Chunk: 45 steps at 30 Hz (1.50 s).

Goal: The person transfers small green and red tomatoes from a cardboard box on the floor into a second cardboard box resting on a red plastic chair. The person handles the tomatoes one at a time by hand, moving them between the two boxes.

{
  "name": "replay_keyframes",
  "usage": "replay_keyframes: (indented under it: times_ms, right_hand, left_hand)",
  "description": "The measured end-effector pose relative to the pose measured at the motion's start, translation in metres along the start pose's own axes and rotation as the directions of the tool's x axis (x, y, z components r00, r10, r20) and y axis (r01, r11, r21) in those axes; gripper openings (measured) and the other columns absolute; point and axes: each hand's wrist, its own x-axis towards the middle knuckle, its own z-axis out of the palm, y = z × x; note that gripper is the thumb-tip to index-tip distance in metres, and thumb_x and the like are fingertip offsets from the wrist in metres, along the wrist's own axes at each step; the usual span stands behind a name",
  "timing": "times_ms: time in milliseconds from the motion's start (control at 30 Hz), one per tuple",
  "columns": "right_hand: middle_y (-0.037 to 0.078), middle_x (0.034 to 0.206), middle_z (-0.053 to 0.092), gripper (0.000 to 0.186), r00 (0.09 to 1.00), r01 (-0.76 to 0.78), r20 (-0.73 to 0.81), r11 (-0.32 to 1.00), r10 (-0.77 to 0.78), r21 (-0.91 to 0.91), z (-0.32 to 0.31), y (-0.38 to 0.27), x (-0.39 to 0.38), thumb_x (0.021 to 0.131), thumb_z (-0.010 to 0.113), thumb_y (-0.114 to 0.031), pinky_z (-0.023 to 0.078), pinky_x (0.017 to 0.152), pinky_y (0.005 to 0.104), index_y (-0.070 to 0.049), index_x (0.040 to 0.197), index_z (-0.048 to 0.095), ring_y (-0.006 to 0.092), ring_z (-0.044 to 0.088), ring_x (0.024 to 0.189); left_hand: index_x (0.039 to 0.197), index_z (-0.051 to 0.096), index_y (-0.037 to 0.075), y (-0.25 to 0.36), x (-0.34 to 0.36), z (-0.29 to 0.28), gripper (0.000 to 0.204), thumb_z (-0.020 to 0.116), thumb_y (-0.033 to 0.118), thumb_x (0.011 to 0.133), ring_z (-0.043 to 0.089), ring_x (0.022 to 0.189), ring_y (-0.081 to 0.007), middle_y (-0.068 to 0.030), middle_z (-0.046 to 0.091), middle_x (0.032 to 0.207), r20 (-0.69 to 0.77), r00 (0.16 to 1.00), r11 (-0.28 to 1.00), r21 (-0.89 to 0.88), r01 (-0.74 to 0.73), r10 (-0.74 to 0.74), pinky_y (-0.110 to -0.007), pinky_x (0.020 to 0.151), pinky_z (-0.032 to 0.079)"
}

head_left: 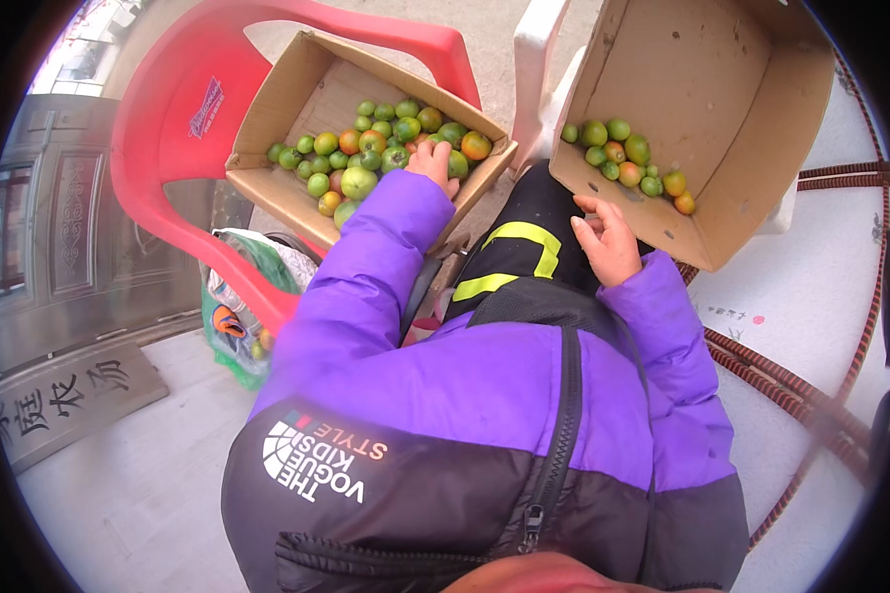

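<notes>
My left hand point(435, 166) reaches into the cardboard box point(252, 163) on the left, at its right side. Its fingers curl down over a reddish tomato point(418, 141), largely hidden under them. Around it lie several green and orange tomatoes point(359, 183). Over my dark trousers, my right hand point(608, 242) is held open with nothing in it, thumb apart from the fingers. It is near the low edge of a second cardboard box point(677, 69) on the right. Fewer tomatoes point(637, 150), green to orange, are gathered at that box's near left side.
A red plastic armchair point(183, 94) supports the left box. White chair parts point(537, 84) show beside the right box. A green plastic bag point(229, 326) hangs below the red chair's arm. Brown banded cords or tubes point(796, 395) cross a white surface at the right.
</notes>
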Motion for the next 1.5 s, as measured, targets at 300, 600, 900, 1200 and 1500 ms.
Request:
replay_keyframes:
  times_ms: [300, 600, 900, 1200, 1500]
  right_hand:
    - [0.009, 0.117, 0.055, 0.062, 0.941, -0.162, 0.338, 0.905, 0.021, 0.393, 0.005, -0.033, 0.003, 0.090, 0.064, -0.019, 0.050, 0.076, 0.0259, -0.007, 0.143, 0.032, 0.0106, 0.056, 0.092]
    - [0.016, 0.130, 0.049, 0.066, 0.861, -0.226, -0.255, 0.780, 0.440, 0.584, -0.029, -0.002, 0.014, 0.094, 0.061, -0.029, 0.052, 0.069, 0.0284, -0.004, 0.144, 0.026, 0.0239, 0.061, 0.104]
    - [0.021, 0.133, 0.044, 0.061, 0.929, -0.234, -0.147, 0.848, 0.339, 0.475, -0.017, 0.007, 0.008, 0.093, 0.059, -0.020, 0.050, 0.068, 0.0276, -0.002, 0.143, 0.029, 0.0202, 0.063, 0.096]
    - [0.013, 0.123, 0.053, 0.057, 0.906, -0.351, 0.380, 0.835, 0.188, 0.424, 0.005, -0.020, 0.006, 0.092, 0.062, -0.024, 0.049, 0.078, 0.0291, -0.006, 0.140, 0.038, 0.0186, 0.060, 0.099]
    - [0.014, 0.111, 0.059, 0.056, 0.939, -0.283, -0.036, 0.831, 0.341, 0.479, -0.029, 0.009, 0.003, 0.088, 0.066, -0.018, 0.051, 0.066, 0.0264, -0.001, 0.135, 0.041, 0.0149, 0.062, 0.083]
  left_hand:
    - [0.125, 0.045, 0.002, 0.101, -0.058, -0.041, 0.048, 0.071, 0.011, 0.085, 0.062, 0.096, -0.0171, -0.0131, 0.059, 0.112, 0.093, 0.959, 0.379, -0.925, -0.016, 0.267, -0.032, 0.083, 0.051]
    - [0.121, 0.057, 0.007, -0.007, -0.020, -0.023, 0.038, 0.067, 0.011, 0.084, 0.063, 0.092, -0.0247, -0.0147, 0.059, 0.107, 0.002, 0.999, 0.901, -0.431, 0.038, -0.041, -0.035, 0.084, 0.051]
    - [0.121, 0.058, 0.010, -0.014, 0.020, 0.026, 0.047, 0.071, 0.020, 0.077, 0.059, 0.099, -0.0380, -0.0226, 0.060, 0.108, 0.042, 0.997, 0.998, 0.002, 0.060, -0.060, -0.045, 0.087, 0.049]
    - [0.118, 0.056, 0.002, 0.073, -0.053, -0.037, 0.037, 0.067, 0.006, 0.083, 0.062, 0.096, -0.0168, -0.0098, 0.063, 0.106, 0.067, 0.946, 0.669, -0.723, -0.173, 0.317, -0.031, 0.084, 0.050]
    - [0.109, 0.063, 0.004, 0.048, 0.003, -0.042, 0.033, 0.071, 0.012, 0.077, 0.059, 0.100, -0.0331, -0.0175, 0.061, 0.108, -0.207, 0.949, 0.885, -0.358, -0.298, 0.236, -0.040, 0.089, 0.047]
